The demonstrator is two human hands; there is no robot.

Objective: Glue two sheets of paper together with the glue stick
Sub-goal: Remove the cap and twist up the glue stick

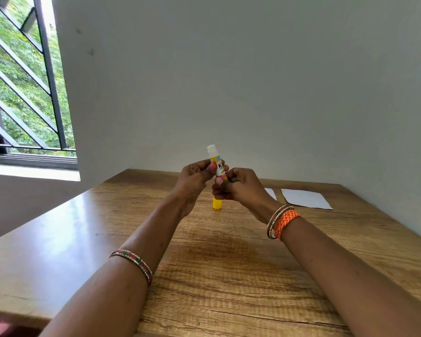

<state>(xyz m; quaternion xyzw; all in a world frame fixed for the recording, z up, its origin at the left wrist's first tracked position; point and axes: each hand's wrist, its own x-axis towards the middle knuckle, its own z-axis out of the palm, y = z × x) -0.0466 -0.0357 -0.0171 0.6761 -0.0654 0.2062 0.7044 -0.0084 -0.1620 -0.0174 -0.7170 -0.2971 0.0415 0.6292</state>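
Observation:
I hold an uncapped glue stick (216,161) upright above the wooden table (204,263), its white tip pointing up. My left hand (195,178) pinches its yellow-and-white body. My right hand (236,186) grips its lower end from the right. The yellow cap (217,203) stands on the table just below my hands. Two white sheets of paper lie flat at the far right: one (305,198) in full view, the other (271,193) mostly hidden behind my right hand.
A plain grey wall rises right behind the table's far edge. At the left is a window with dark metal bars (27,81) and a sill. The table's left edge runs diagonally toward me.

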